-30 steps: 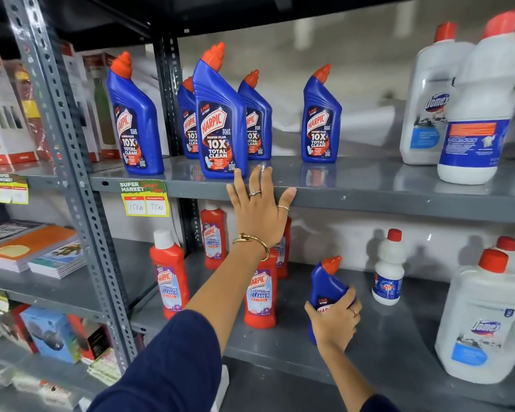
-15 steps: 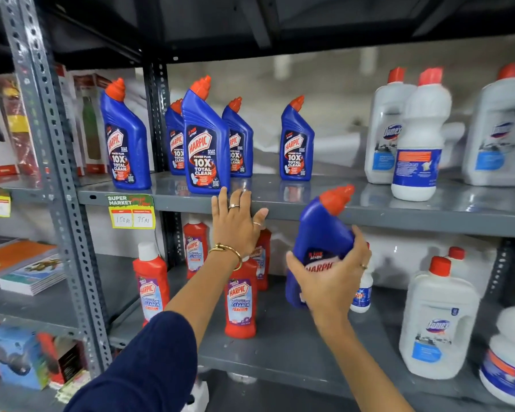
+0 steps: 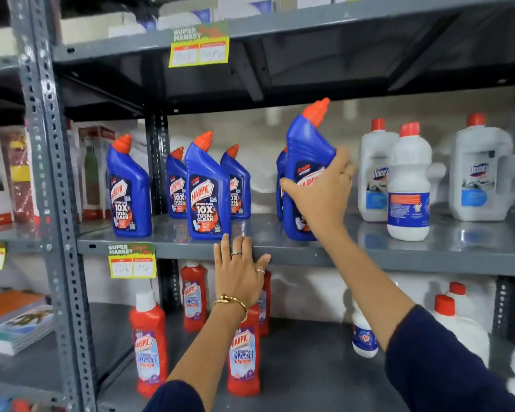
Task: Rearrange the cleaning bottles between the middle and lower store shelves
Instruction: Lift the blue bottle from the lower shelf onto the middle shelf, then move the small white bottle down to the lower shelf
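Right hand grips blue bottle tilted at middle shelf front edge; seat base flat. Left hand, spread, braces.

Blue bottle, orange-red cap

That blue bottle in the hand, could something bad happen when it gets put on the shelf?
Maybe. The blue bottle is tilted in the right hand, so if let go like that it might tip over. Another blue bottle stands just behind it and could get knocked. The white bottle stands close on the right, so an elbow or wrist might bump it. The left hand only rests on the middle shelf edge, so it probably couldn't catch anything.
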`<state>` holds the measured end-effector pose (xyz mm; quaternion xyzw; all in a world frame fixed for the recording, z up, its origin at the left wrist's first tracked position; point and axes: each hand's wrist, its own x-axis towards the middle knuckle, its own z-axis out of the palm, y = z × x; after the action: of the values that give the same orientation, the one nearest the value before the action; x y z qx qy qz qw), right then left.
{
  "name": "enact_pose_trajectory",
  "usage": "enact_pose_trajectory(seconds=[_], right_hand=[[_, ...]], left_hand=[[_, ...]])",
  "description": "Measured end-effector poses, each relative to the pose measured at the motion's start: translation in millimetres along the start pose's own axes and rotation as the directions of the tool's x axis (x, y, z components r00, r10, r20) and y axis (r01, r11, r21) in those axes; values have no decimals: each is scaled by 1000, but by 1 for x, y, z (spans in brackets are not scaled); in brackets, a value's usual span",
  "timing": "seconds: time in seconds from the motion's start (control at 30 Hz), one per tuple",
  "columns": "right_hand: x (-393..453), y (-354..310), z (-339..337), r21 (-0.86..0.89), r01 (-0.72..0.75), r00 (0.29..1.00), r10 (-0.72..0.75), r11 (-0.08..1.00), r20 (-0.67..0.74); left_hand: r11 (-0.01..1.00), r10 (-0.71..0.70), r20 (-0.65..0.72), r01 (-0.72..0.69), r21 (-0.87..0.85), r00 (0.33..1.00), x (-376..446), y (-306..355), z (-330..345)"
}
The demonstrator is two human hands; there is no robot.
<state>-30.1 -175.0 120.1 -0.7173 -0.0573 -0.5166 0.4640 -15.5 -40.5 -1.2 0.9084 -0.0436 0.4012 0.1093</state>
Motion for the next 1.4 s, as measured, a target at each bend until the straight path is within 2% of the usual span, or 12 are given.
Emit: enact_pose_trajectory(seconds=[0.13,0.37,0.57,0.73,0.8,0.97,1.2,1.27,1.4], right_hand=[[9,24,44,-124,-72,994,82,990,75],[28,45,81,-203,-112,989,129,973,76],[22,50,81,-199,-95,989,115,975,89],[9,57,63,-179,-95,971,131,979,200],[6,60,50,-140,-62,972,92,988,218],[16,70,-3,-63,69,996,-65,996,69],[36,102,-73,-304,198,973,-225,932,-57],[44,109,-87,-327,180,973,-217,928,-80],[64,122,-107,-354,65,991,-101,933,-87]], left_hand=[[998,32,-63,-35,-50,998,0,-4,5],[999,28,-90,-31,-33,996,5,-9,18],[997,44,-116,-52,-60,992,4,-11,23],[997,53,-135,-60,-51,989,3,-7,21],[997,50,-122,-56,-47,991,2,-5,20],[996,73,-112,-79,-51,991,-3,18,15],[977,192,-57,-197,-79,980,-5,85,20],[972,223,-78,-227,-60,972,-3,102,22],[954,294,-87,-298,-40,952,0,133,23]])
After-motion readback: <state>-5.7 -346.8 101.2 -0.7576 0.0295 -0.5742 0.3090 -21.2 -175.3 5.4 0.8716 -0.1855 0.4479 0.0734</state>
